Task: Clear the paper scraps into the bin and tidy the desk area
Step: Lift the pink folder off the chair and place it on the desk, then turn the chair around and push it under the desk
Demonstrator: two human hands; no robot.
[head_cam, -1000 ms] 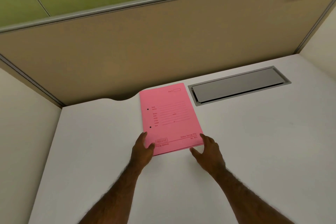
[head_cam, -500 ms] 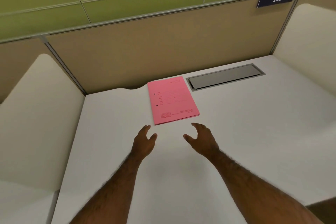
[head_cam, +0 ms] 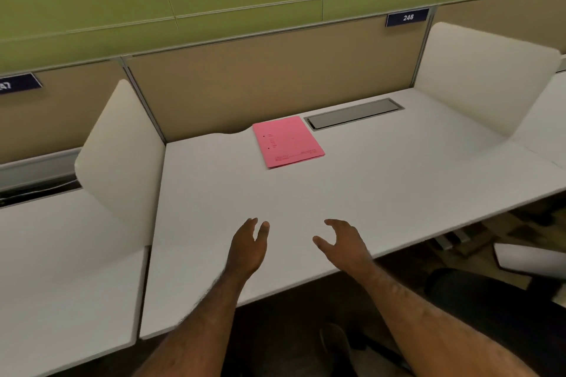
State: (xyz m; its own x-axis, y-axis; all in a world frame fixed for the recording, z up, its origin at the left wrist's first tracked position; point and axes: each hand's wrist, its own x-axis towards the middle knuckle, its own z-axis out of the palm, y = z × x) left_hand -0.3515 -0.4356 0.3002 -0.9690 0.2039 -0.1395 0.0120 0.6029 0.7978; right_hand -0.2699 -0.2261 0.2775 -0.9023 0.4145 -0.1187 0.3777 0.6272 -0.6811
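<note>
A pink paper folder (head_cam: 288, 141) lies flat at the back of the white desk (head_cam: 382, 187), close to the rear partition. My left hand (head_cam: 248, 246) hovers over the front part of the desk, fingers apart, holding nothing. My right hand (head_cam: 344, 243) is beside it to the right, also spread and empty. Both hands are well short of the folder. No paper scraps and no bin show in the head view.
A grey cable hatch (head_cam: 355, 113) is set into the desk right of the folder. White side dividers stand at the left (head_cam: 122, 156) and right (head_cam: 484, 76). A tan rear partition carries a "248" sign (head_cam: 407, 17). A dark chair (head_cam: 490, 309) sits below the front edge at right.
Both hands have let go of the pink folder and drawn back toward the desk's front edge. The view has pulled back, so more of the desk and neighbouring stations shows.
</note>
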